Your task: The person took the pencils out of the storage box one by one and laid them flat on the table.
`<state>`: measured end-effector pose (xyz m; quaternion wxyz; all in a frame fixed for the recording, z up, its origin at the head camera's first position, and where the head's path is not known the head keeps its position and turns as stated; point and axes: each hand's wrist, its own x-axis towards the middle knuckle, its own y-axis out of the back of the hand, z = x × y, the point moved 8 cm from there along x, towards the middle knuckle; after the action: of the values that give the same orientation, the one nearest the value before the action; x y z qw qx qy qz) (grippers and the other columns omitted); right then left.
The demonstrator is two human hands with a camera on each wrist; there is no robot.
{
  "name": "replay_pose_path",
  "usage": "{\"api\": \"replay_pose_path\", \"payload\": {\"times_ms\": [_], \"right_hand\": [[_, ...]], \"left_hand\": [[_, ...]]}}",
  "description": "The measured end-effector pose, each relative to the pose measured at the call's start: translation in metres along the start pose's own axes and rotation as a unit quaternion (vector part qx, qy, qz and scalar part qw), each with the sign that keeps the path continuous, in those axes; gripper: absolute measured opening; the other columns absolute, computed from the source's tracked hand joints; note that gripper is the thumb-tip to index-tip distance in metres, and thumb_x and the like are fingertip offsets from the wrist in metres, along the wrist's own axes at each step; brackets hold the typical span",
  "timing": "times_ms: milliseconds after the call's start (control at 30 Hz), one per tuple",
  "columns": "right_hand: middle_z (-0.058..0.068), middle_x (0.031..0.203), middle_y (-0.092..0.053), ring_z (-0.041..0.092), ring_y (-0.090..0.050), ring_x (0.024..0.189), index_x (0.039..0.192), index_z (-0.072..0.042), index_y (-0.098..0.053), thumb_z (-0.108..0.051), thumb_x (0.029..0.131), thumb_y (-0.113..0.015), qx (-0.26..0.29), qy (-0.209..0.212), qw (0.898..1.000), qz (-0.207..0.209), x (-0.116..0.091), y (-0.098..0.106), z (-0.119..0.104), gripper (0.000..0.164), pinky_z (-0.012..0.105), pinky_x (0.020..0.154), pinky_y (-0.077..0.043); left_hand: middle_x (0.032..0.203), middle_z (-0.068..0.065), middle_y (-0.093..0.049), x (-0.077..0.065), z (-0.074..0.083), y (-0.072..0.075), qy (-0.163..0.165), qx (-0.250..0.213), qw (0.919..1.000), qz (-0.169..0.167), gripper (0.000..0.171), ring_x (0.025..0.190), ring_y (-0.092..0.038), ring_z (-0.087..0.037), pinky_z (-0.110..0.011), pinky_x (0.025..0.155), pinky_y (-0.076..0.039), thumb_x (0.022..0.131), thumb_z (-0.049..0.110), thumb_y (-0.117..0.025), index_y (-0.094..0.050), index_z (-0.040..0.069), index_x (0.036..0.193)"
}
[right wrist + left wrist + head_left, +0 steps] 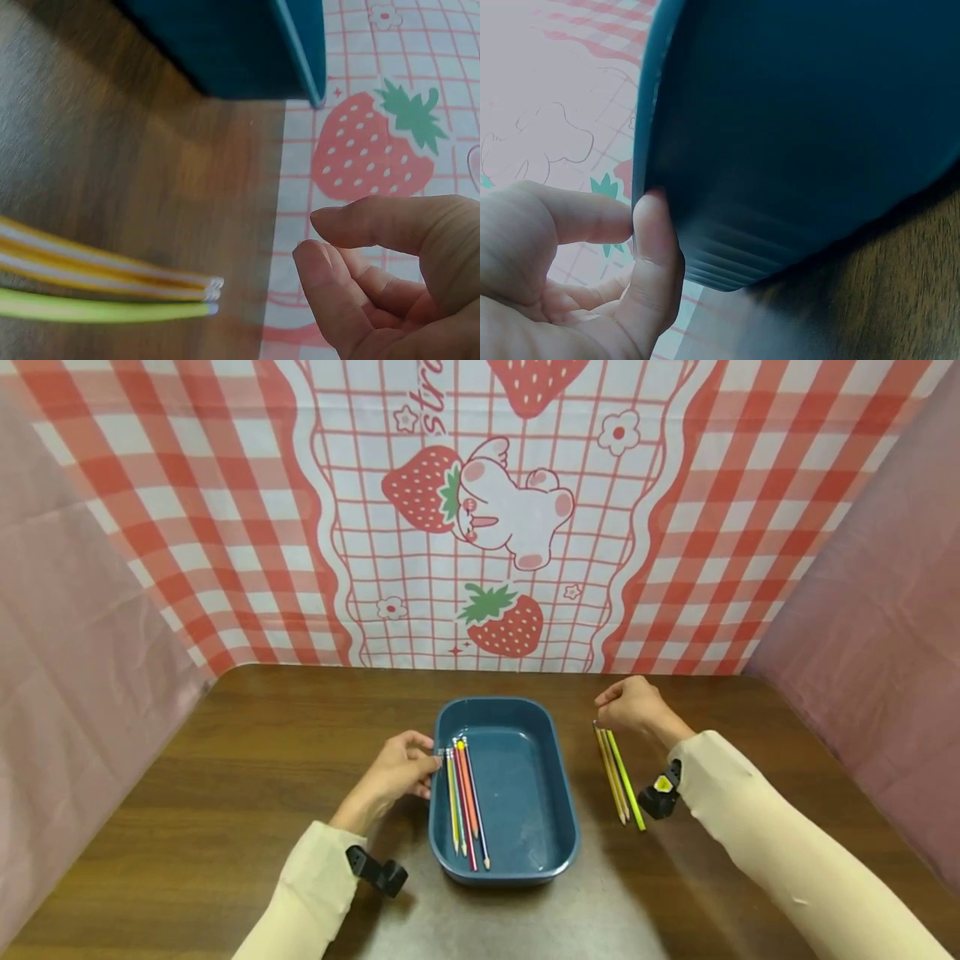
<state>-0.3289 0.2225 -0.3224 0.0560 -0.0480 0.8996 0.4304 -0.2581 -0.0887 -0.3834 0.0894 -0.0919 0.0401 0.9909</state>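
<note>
A deep blue rectangular plastic tray (528,802) stands on the table. At its left wall, my left hand (393,768) pinches the rim between thumb and finger; the left wrist view shows the thumb (651,232) against the wall. Inside the tray, several pencils (467,806) in mixed colours lie lengthwise along the left side. My right hand (636,706) hovers near the far ends of two yellow-striped pencils (112,262) and a lime green pencil (105,307) on the table. Its thumb and forefinger are close together with a small gap and nothing between them.
The brown wooden table (270,777) ends at a strawberry-print checked cloth (555,610) hanging behind it. Pink cloth (870,610) hangs at both sides. A black camera (660,793) is strapped to each wrist over pale sleeves.
</note>
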Motion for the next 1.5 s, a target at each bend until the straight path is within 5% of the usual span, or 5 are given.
{"api": "replay_pose_path", "payload": {"times_ms": [300, 900, 1233, 1500], "right_hand": [[0.006, 0.077, -0.068, 0.01, -0.055, 0.064, 0.099, 0.005, -0.069, -0.004, 0.071, -0.064, 0.005, 0.024, 1.0, 0.0, -0.001, -0.004, -0.022, 0.03, 0.021, 0.057, -0.05], [0.003, 0.071, -0.067, 0.004, -0.059, 0.06, 0.098, 0.008, -0.066, 0.0, 0.072, -0.064, 0.058, 0.045, 0.997, -0.019, 0.002, -0.03, -0.054, 0.028, 0.027, 0.064, -0.059], [0.019, 0.098, -0.065, 0.01, -0.066, 0.064, 0.104, 0.011, -0.064, 0.001, 0.073, -0.073, 0.086, 0.041, 0.994, -0.06, 0.005, -0.053, -0.073, 0.034, 0.031, 0.071, -0.061], [0.019, 0.097, -0.065, 0.01, -0.064, 0.059, 0.101, 0.01, -0.065, 0.003, 0.071, -0.074, 0.095, 0.044, 0.992, -0.066, 0.005, -0.069, -0.084, 0.032, 0.033, 0.071, -0.061]], "left_hand": [[0.069, -0.004, -0.05, 0.003, 0.001, -0.002, 0.004, 0.024, 0.9997, 0.006, 0.032, 0.051, -0.047, -0.011, -0.019, 0.041, -0.048, 0.088, -0.004, -0.055, -0.041, -0.011, 0.116], [0.069, -0.004, -0.049, 0.0, 0.001, 0.001, 0.005, 0.021, 0.9997, 0.014, 0.031, 0.051, -0.047, -0.011, -0.019, 0.041, -0.047, 0.087, -0.005, -0.055, -0.042, -0.011, 0.114], [0.073, -0.006, -0.052, 0.001, -0.003, 0.002, 0.007, 0.008, 0.9998, 0.015, 0.032, 0.051, -0.047, -0.011, -0.018, 0.041, -0.047, 0.086, -0.006, -0.054, -0.041, -0.012, 0.115], [0.072, -0.006, -0.051, 0.002, -0.003, 0.002, 0.004, 0.01, 0.9998, 0.016, 0.031, 0.05, -0.047, -0.01, -0.018, 0.041, -0.047, 0.086, -0.006, -0.054, -0.042, -0.011, 0.114]]}}
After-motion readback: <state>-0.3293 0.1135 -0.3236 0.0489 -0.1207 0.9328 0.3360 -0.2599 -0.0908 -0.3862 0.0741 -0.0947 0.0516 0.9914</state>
